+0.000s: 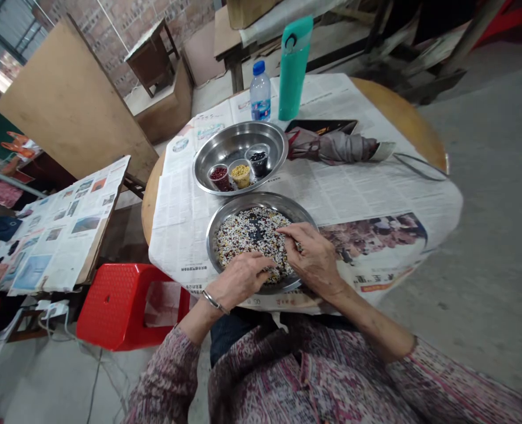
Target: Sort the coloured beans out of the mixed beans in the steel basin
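Note:
A steel pan full of mixed beans sits at the near edge of a round table. My left hand rests on the beans at the pan's near side, fingers curled downward. Over the right part of the pan my right hand has its fingertips pinched together on the beans. Behind it a second steel pan holds three small cups: red beans, yellow beans and black beans.
Newspaper covers the round table. At the back stand a water bottle and a teal flask, with a folded umbrella beside them. A red stool and a newspaper-covered board are to the left.

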### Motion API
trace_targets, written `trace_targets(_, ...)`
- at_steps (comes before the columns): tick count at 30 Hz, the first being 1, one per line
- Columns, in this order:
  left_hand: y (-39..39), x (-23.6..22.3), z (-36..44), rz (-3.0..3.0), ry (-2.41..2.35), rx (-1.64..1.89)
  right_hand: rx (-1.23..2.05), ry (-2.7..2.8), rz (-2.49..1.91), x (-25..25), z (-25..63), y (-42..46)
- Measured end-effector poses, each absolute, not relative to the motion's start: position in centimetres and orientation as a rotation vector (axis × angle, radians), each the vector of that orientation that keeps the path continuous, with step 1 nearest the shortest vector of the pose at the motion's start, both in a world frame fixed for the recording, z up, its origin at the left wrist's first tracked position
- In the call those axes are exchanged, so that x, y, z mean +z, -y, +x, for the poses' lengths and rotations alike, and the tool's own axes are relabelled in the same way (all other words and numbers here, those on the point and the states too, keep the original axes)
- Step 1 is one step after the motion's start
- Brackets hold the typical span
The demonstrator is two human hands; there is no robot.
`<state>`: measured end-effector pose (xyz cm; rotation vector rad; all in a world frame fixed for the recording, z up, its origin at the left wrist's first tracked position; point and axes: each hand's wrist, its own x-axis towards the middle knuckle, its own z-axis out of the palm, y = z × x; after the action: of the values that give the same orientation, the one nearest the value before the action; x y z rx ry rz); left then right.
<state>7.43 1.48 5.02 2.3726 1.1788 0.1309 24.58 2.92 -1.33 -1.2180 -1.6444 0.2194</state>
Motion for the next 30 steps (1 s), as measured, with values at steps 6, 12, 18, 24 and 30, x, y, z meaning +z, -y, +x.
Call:
trace_targets(6,-3.4,4.5,7.2,2.513,-1.343,0.155,0.23,1.645,-1.233,-1.4,24.6,-2.9)
trace_targets(12,-6.4,3.2,8.4,2.545,-1.272,0.075,0.223,1.658,-1.225,-1.2,24.6,-2.9)
trace_targets(18,-7.2,3.3,9.8,2.508,-1.392,0.054,0.212,1.659,-1.213,-1.3,24.6,-2.9)
trace_targets(24,-4.3,4.9,6.9,2.436,-1.531,0.144,0.214,1.664,-1.224,-1.3,24.6,-2.8)
trace_targets(30,-1.8,7.1,6.1,2.358,-1.666,-0.066,0.204,1.677,-1.212,-1.2,24.6,-2.8)
